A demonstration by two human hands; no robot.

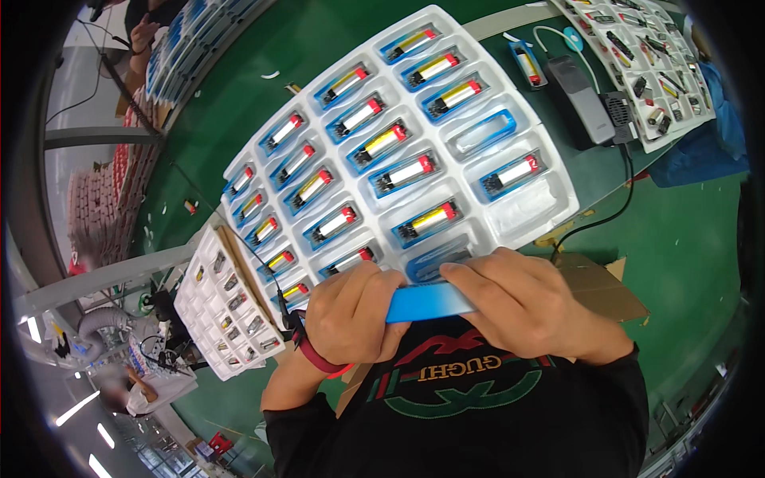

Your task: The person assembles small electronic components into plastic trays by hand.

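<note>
Close to my chest, both hands hold a flat blue casing that fades to white (431,302). My left hand (351,307) is closed round its left end, with a red band on the wrist. The fingers of my right hand (522,303) close over its right end. Just beyond lies a white moulded tray (522,217) with rows of compartments. Many hold blue-edged clear casings (414,173) with a silver or yellow cell and a red end inside. One compartment holds a blue casing without a cell (488,131); another blue casing (437,261) lies partly behind my fingers.
At the far right stand a grey box-shaped device (580,103) with cables and a second white tray (673,119) of small parts. A smaller tray (205,275) is at left, cardboard (602,287) at right. Another person's hand (143,33) shows at the upper left.
</note>
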